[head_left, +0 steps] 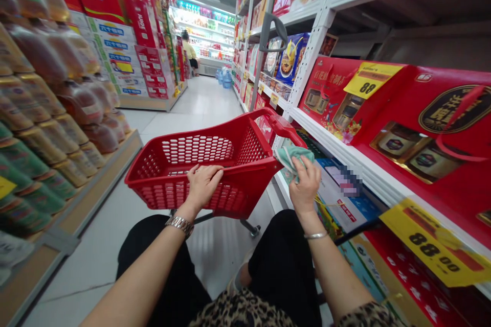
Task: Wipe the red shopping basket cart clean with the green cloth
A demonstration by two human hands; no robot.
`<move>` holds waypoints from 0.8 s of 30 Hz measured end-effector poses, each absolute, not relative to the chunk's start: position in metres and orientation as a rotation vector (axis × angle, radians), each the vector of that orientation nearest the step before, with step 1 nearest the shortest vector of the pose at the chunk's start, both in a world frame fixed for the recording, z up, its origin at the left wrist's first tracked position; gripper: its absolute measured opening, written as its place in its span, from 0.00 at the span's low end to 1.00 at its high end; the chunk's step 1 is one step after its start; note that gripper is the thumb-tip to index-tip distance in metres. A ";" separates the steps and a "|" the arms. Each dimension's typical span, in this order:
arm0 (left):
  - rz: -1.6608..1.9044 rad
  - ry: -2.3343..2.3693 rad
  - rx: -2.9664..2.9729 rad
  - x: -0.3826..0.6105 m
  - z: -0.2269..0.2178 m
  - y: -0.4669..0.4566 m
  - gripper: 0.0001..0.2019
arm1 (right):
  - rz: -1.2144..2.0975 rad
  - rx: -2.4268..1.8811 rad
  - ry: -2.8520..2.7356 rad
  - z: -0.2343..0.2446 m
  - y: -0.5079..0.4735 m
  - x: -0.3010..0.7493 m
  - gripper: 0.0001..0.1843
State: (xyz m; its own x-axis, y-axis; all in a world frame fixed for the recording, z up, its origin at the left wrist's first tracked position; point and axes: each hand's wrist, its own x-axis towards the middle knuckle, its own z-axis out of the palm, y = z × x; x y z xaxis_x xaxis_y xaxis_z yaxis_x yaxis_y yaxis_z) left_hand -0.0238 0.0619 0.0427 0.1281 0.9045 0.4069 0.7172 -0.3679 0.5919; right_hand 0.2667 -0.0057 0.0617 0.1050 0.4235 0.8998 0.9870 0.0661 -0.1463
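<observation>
A red plastic shopping cart [238, 189] stands sideways in front of my knees, its basket showing nothing inside. My left hand [203, 184] grips the near rim of the basket, fingers curled over the edge. At the cart's right end, my right hand [306, 179] holds a light green cloth [288, 156] against the corner just below the red handle [286, 127]. Part of the cloth is hidden under my fingers.
White shelves [347, 156] with red gift boxes [433, 127] and yellow price tags run close along my right. Stacked bottles and cans [49, 148] line the left. A person [190, 51] is farther down the aisle, near blue water jugs [226, 77].
</observation>
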 end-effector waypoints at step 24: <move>0.998 1.630 2.061 -0.066 0.045 0.093 0.16 | -0.539 -1.524 -1.996 -0.092 -0.023 0.164 0.23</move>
State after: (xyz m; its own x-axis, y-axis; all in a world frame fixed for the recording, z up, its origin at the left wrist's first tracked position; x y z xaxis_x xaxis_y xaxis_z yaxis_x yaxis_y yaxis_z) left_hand -0.0658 0.0929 0.0445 0.1005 0.9426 0.3184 0.7121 -0.2916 0.6387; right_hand 0.1641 -0.0231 -0.0923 -0.1925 0.7350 0.6501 0.9623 0.2711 -0.0217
